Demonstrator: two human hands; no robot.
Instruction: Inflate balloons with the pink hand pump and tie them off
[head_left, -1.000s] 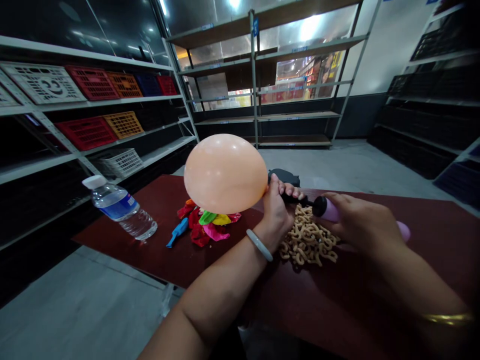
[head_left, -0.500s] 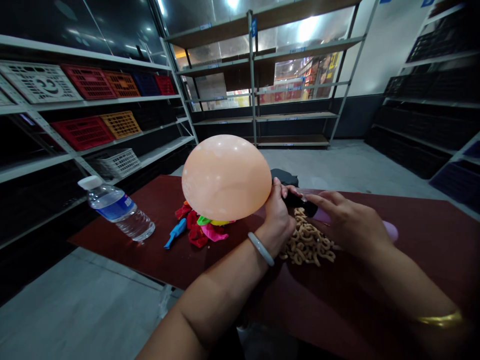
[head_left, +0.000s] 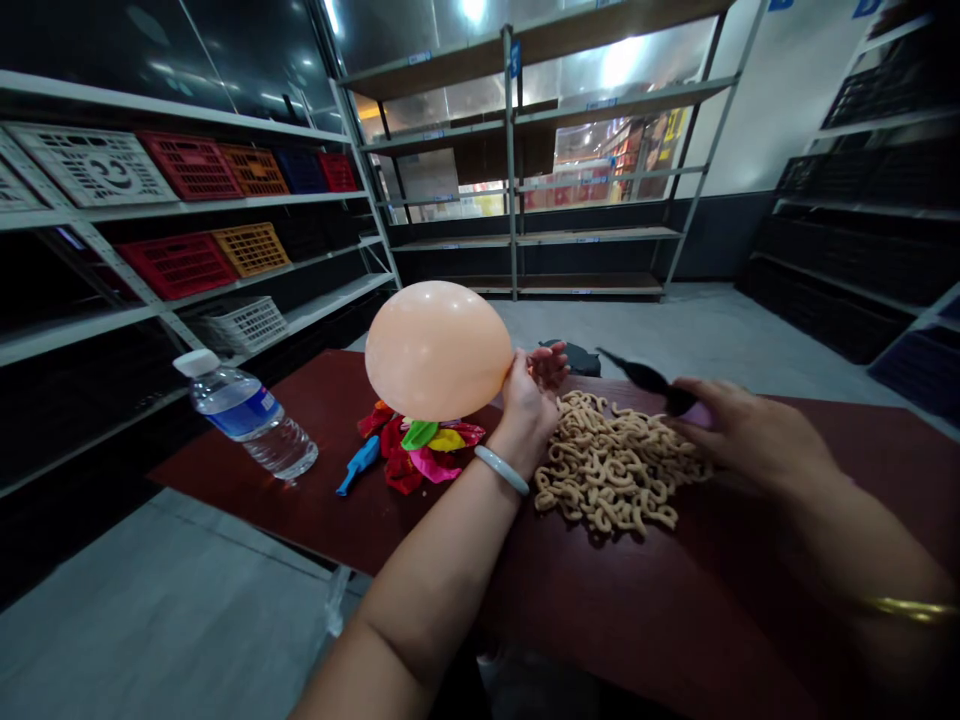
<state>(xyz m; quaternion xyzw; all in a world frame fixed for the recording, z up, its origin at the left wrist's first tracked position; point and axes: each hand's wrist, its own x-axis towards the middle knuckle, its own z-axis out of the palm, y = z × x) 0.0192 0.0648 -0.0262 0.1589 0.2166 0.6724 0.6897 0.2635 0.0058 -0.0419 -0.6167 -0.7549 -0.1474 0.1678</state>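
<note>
A round peach balloon, blown up, hangs over the left half of the table. My left hand pinches it at its neck on the right side, thumb and forefinger closed, the other fingers loosely spread. My right hand is wrapped around the lilac body of a balloon pump, whose black tapered nozzle points up and left, apart from the balloon. Most of the pump's body is hidden by the hand. Under and between both hands lies a pile of tan curled pieces, resembling crunchy snacks.
Limp balloons in several colours lie beneath the peach one. A capped water bottle stands left on the dark red table. A black object shows beyond the far edge. Shelves with crates line the left.
The pump nozzle has come away from the balloon's neck as my right hand moved right. The balloon has shifted slightly left with my left hand and looks smaller. More of the tan pile shows.
</note>
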